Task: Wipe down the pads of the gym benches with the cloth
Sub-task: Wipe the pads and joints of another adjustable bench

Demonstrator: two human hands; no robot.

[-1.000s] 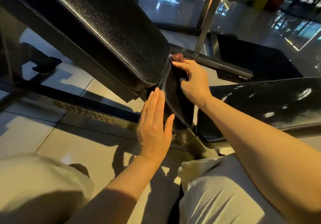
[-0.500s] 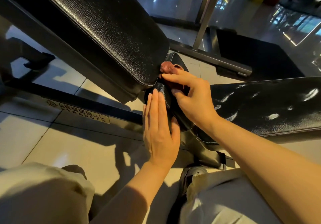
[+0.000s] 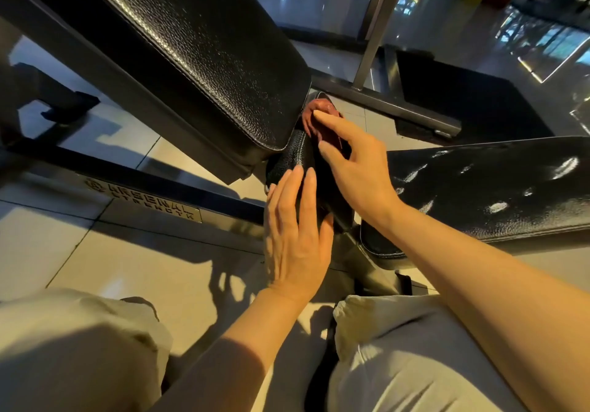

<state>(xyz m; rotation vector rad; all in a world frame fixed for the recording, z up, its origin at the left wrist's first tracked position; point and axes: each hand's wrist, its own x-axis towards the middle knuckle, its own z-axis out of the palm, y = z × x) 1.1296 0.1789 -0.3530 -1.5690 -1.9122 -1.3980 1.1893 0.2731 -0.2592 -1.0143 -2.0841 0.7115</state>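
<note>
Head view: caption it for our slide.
Right hand presses reddish cloth on small black pad; left hand steadies it.

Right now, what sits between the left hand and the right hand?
Head view: the narrow black pad stands between them. The left hand lies flat against its near side; the right hand presses the reddish cloth on its far side.

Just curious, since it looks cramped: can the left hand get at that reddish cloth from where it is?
Probably not directly. The left hand lies flat on the small pad; the right hand covers the cloth, wedged beside the big sloped pad.
</note>
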